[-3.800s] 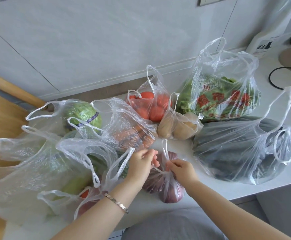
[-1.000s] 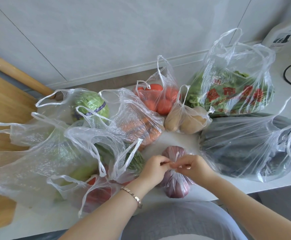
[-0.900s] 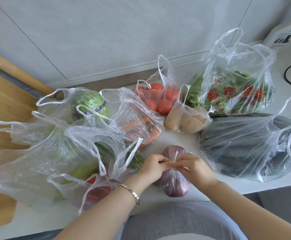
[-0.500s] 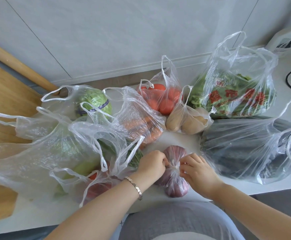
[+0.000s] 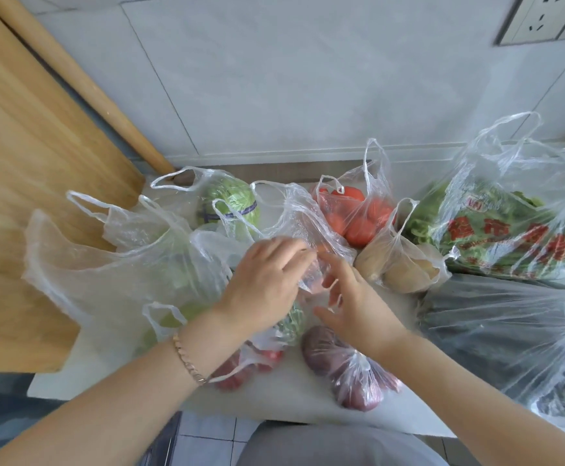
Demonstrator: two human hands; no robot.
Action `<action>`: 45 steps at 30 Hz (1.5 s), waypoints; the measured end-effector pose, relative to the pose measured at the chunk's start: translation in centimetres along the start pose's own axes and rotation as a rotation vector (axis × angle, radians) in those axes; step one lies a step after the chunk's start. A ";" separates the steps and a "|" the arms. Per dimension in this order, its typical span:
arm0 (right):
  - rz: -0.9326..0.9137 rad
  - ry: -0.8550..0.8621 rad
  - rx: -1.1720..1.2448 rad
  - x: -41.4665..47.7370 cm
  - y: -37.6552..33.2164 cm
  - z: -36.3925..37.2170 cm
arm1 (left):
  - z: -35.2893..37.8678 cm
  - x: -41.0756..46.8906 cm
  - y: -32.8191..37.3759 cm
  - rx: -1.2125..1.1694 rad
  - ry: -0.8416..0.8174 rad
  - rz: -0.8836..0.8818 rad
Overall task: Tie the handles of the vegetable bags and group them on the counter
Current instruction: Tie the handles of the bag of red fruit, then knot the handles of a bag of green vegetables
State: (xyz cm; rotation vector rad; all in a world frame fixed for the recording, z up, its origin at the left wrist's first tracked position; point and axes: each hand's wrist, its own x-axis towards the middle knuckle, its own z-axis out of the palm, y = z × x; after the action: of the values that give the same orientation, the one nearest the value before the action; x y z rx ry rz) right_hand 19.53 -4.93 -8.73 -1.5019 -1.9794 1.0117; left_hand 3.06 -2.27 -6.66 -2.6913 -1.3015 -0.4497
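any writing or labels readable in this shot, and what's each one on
Nothing can be quoted with confidence.
Large red characters on the leafy greens bag: blurred and creased, not readable.
Small red oval logo near the top of that bag: too small to read.
Purple band around the cabbage: no readable print.
Wall socket: no text visible.

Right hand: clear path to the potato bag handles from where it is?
Probably yes. The right hand hovers open beside the carrot bag, and the potato bag sits just to its right with its handle loop standing free; nothing lies between them.
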 end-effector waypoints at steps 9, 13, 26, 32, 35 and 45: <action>0.303 -0.293 0.162 3.3 -6.0 4.3 | -4.2 -1.7 -6.5 0.221 -0.668 -0.602; 0.072 -0.216 -0.303 3.1 -6.8 6.5 | -4.3 -2.0 -8.9 0.190 -0.677 -0.692; 0.320 0.295 -0.040 4.1 -6.5 7.4 | -5.6 -1.0 -18.1 -0.251 -0.847 -0.519; 0.311 0.618 0.722 5.8 -8.2 2.1 | -5.0 -0.2 -18.3 -1.469 -0.631 -0.365; 0.265 0.696 0.923 5.9 -8.7 0.2 | -4.5 0.3 -16.6 -1.808 -0.589 -0.361; 0.504 0.625 0.826 6.0 -6.3 -2.6 | -3.9 0.0 -9.5 -1.231 -0.692 -0.018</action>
State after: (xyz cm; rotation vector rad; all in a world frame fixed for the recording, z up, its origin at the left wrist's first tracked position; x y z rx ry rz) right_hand 15.71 0.67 -2.60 -1.5483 -0.6266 1.1509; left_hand -5.18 2.71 -3.17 -4.1420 -1.4797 -0.4063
